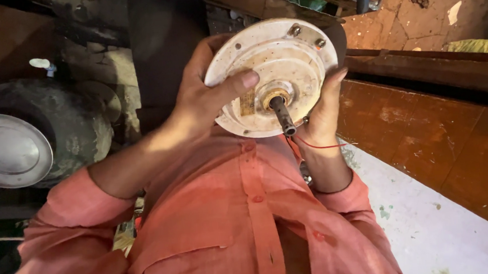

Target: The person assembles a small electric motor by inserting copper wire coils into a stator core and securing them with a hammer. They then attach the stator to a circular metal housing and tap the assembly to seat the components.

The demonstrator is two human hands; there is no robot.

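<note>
Head view: a white round motor [274, 75] sits upright between both hands, in front of the orange shirt [233, 223]. The left hand [204, 99] grips its left rim, thumb laid across the face. The right hand [322, 111] cups the right rim, fingers behind. A dark shaft [282, 114] sticks out from the centre, a red wire [319, 146] trails below
</note>
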